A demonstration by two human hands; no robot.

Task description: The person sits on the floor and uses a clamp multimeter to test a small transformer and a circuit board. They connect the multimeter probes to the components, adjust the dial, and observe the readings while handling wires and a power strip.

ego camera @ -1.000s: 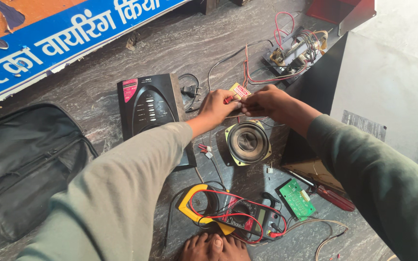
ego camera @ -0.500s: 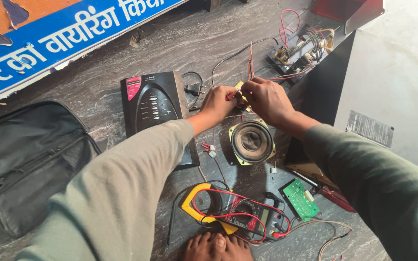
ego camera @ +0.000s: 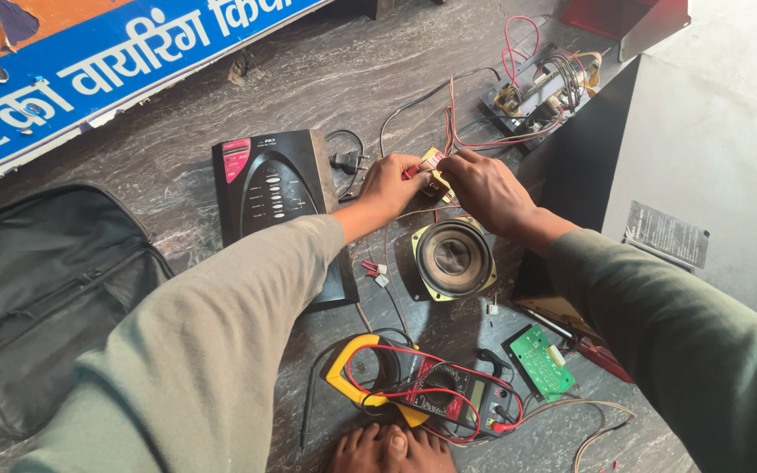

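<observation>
Head view shows the left hand point(ego camera: 392, 186) and right hand point(ego camera: 481, 188) pinching a small wired part point(ego camera: 434, 169) above the speaker point(ego camera: 454, 257), seemingly mid-connection; steady fingertip work looks needed next.

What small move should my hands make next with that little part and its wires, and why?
Probably steady the small part with the left hand while the right hand works its red wires: both hands pinch it above the speaker, and the wires look taut.
</observation>
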